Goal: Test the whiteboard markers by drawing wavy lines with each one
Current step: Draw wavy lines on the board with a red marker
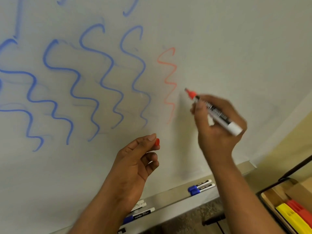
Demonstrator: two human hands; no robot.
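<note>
With the right hand [217, 125] gripping the uncapped red-tipped whiteboard marker [213, 110] just beside the faint red wavy line [168, 81] and the left hand [140, 159] pinching its red cap [157, 142], firmer tip pressure would probably test it better.

You have one head-worn, wide-angle view, looking forward and slightly down at the whiteboard [219, 39] from close range, so the board fills most of the frame and tilts leftward. Your left hand [140, 159] and right hand [217, 125] rise from the bottom edge; the marker tray [170, 198] crosses below, a box [287, 205] sits bottom right
</note>
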